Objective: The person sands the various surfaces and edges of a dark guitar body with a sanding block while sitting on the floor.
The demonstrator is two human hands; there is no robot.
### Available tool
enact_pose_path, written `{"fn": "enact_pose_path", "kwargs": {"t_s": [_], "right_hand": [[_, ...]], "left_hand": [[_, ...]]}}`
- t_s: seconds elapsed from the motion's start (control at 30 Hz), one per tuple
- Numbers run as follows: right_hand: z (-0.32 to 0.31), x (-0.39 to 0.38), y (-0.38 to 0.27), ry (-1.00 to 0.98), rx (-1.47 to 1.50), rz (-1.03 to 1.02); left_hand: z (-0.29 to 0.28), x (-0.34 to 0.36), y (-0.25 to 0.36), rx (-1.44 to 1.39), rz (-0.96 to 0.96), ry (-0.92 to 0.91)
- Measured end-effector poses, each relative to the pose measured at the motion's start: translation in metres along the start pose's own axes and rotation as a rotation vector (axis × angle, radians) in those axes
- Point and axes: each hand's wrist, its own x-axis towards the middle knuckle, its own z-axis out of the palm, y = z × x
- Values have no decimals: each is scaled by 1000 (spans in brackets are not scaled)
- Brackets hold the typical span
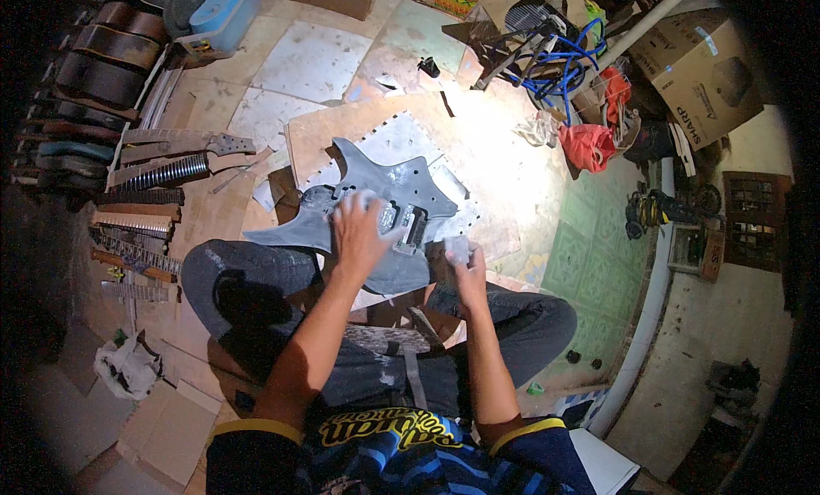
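A dark-grey horned guitar body (395, 183) lies mid-scene, partly over a flat light-brown board (299, 136). The left hand (357, 232) is on it, fingers spread, blurred; the right hand (469, 275) grips one small pale-grey block (458, 249). Far left, one translucent plastic tub (243, 32) holds a light-blue basin (217, 6); far right, tangled blue cable (547, 87) lies near one brown cardboard box (705, 85). Near right lie two small round black objects (573, 357).

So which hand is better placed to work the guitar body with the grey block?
Probably the right hand: it holds the grey block beside the guitar body, while the left hand, blurred, is over the body.
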Motion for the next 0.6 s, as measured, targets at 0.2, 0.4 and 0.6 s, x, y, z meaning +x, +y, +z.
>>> {"fn": "enact_pose_path", "kwargs": {"t_s": [0.2,0.4,0.6], "right_hand": [[14,18,-13,113,-581,-506],[18,9,-13,-58,-667,-607],[20,13,-16,-13,-690,-617]], "left_hand": [[13,1,-15,234,-150,172],[17,2,-14,252,-128,168],[15,2,-12,300,-126,116]]}}
